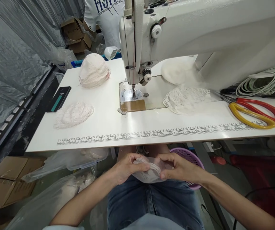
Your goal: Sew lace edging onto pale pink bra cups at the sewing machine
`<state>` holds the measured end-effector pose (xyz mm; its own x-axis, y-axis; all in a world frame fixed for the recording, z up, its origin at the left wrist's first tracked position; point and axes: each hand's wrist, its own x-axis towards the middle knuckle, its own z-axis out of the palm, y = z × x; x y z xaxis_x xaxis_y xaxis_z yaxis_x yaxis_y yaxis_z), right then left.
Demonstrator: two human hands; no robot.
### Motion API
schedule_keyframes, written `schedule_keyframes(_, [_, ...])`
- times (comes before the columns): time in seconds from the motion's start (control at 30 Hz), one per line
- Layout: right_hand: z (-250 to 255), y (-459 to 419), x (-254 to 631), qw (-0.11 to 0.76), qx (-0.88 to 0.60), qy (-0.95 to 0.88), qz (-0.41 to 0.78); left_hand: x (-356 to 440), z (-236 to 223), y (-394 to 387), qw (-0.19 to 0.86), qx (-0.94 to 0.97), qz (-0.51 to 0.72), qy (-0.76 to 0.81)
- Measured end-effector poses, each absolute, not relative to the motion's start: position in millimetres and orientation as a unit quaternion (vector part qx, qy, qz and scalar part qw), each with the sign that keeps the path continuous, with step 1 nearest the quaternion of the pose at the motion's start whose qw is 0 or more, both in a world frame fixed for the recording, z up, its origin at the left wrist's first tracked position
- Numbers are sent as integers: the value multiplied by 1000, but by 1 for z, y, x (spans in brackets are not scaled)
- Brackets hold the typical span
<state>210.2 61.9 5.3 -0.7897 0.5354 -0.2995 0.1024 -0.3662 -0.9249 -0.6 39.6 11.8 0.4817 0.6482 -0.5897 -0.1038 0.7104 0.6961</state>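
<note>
Over my lap, just below the table's front edge, a white lace-edged fabric piece (pixel 148 175) is stretched between both hands. My left hand (pixel 131 167) pinches its lace border with the thumb on top. On the other side, my right hand (pixel 173 166) grips the sheer part between thumb and fingers. Above them on the table stands a white sewing machine (pixel 131 48), its needle and presser foot (pixel 134 92) over the metal plate. A pile of white lace pieces (pixel 183 99) lies right of the needle, and a flat lace stack (pixel 75 114) lies to the left.
A taller stack of pale cups (pixel 94 71) stands at the back left beside a black phone-like object (pixel 59 99). Scissors with red and yellow handles (pixel 255 113) lie at right near coiled cord (pixel 267 81). A purple basket (pixel 187 155) sits under the table. Another person (pixel 108 22) is behind.
</note>
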Motion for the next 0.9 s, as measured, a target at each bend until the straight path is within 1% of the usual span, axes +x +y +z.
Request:
schedule_keyframes(0.2, [3, 59, 201, 168, -329, -542, 755, -1, 19, 37, 791, 297, 226, 486])
schedule_keyframes(0.4, [5, 59, 200, 164, -327, -524, 769, 2, 16, 40, 768, 316, 218, 512])
schedule_keyframes(0.5, [18, 61, 206, 158, -321, -534, 766, 3, 30, 41, 758, 339, 227, 509])
schedule_keyframes(0.6, [38, 65, 215, 163, -239, -591, 753, 2, 57, 44, 785, 347, 229, 459])
schedule_keyframes(0.63, [43, 66, 218, 191, -223, -618, 730, 3, 66, 47, 796, 351, 226, 438])
schedule_keyframes(0.67, [47, 68, 218, 237, -223, -650, 687, 3, 73, 50, 803, 354, 223, 424])
schedule_keyframes(0.77, [45, 72, 213, 398, -260, -743, 470, 5, 83, 64, 795, 345, 233, 442])
schedule_keyframes(0.83, [37, 76, 207, 445, -243, -783, 361, 7, 81, 74, 783, 333, 236, 469])
schedule_keyframes(0.9, [30, 80, 203, 462, -226, -801, 307, 7, 77, 82, 781, 339, 221, 476])
